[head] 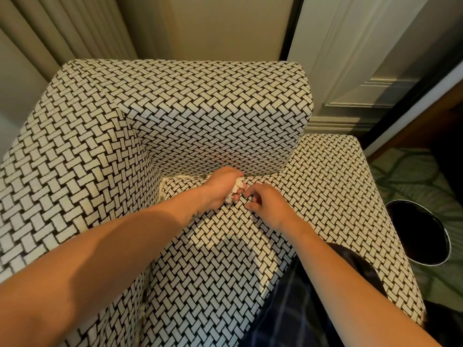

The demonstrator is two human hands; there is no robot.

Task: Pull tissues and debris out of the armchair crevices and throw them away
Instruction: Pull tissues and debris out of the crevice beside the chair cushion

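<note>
White paper first: clutched tissue wad (234, 192) in curled fingers of left hand (220, 189), at back crevice (265, 175) of armchair (200, 108). Set right hand (268, 204) just right of those fingers, own fingers curled, nothing seen in them. Spotted pale scraps (172, 178) left of fingertips, lodged in same crevice. Likely needed: tight squeeze on wad, straight lift out, no shreds dropped, then carry to bin (449, 246) well right of fingers.

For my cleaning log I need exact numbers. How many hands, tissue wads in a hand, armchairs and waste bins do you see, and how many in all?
Hands: 2, the left hand and the right hand
Tissue wads in a hand: 1, the tissue wad gripped by the left hand
Armchairs: 1, the armchair
Waste bins: 1, the waste bin
Total: 5
</note>
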